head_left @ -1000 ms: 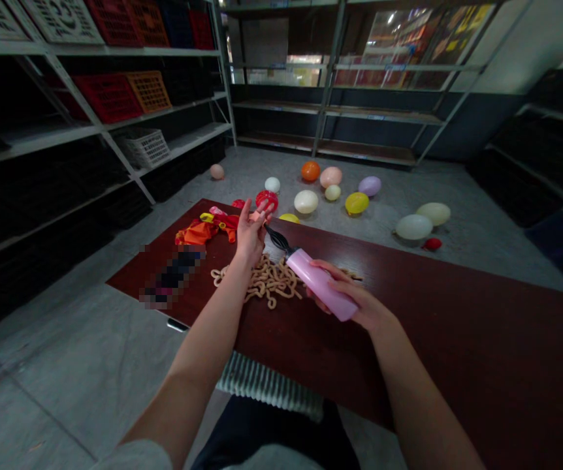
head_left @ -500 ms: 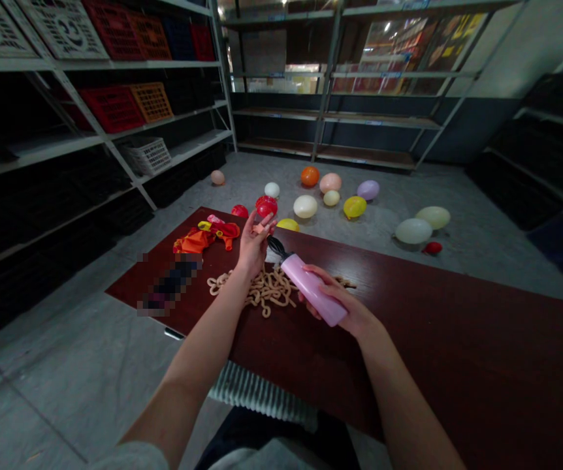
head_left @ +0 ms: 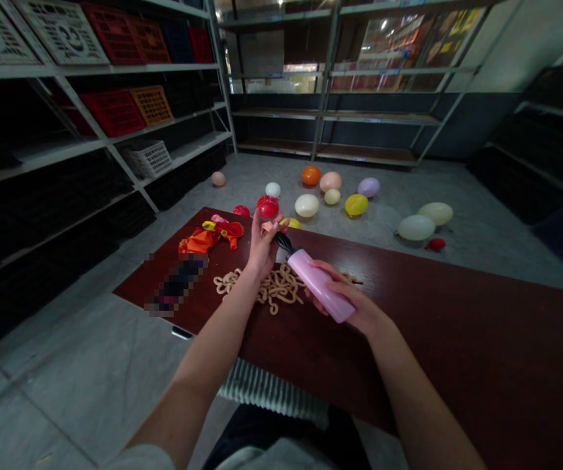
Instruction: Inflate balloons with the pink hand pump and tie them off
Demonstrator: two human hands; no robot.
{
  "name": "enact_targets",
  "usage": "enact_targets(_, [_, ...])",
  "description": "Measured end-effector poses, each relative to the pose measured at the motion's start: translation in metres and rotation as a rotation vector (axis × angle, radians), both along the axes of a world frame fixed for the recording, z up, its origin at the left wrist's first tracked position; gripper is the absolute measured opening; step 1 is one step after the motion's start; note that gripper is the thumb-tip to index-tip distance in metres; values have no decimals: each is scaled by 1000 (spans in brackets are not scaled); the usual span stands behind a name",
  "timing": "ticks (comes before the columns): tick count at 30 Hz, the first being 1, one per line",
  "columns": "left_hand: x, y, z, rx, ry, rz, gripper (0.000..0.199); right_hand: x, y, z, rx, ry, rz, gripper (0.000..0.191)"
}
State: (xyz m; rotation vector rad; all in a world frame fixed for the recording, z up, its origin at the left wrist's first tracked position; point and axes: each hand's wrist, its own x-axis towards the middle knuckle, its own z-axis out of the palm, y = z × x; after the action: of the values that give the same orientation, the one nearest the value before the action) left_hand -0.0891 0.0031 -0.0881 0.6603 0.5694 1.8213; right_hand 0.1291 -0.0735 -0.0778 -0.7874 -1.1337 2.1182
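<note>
My right hand (head_left: 357,303) is wrapped around the pink body of a hand balloon pump (head_left: 321,287), which is tilted with its black nozzle (head_left: 285,243) pointing up and to the left. At the nozzle tip, my left hand (head_left: 260,253) pinches a small peach balloon (head_left: 267,226) that hangs limp. Fingers partly cover this balloon, so I cannot tell how far its neck sits over the tip. Under both hands lies a heap of beige twisted cord (head_left: 281,285) on the dark red table (head_left: 438,339).
Flat orange, red and yellow balloons (head_left: 198,241) lie at the table's left, beside a blurred dark object (head_left: 178,284). Several inflated balloons, such as a white one (head_left: 306,205), rest on the floor (head_left: 242,166) beyond. Shelves with crates (head_left: 115,109) stand at the left.
The view has shifted slightly, so the scene sits a little further right. My left fingers have closed in around the peach balloon at the nozzle; my right hand keeps its grip.
</note>
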Motion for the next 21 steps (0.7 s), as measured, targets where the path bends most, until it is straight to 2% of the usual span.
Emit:
enact_targets(6, [6,2,-7,-185,-30,159,49,-4,-3,-5,63,-14,-4,55])
enact_targets(11, [8,-3,-9,-285,111,210,40,-6,-3,-10,85,-7,-3,58])
enact_targets(14, [7,-6,-7,-335,133,231,25,-8,-3,-8,100,-18,-13,56])
enact_targets(16, [5,-8,-6,-374,138,182,17,-9,-3,-6,118,-37,-45,56])
enact_targets(18, [4,-8,-3,-401,127,89,18,-9,-3,-4,136,-78,-70,56])
enact_targets(21, [0,-6,2,-369,63,-80,37,-7,-4,-2,166,-159,-57,56])
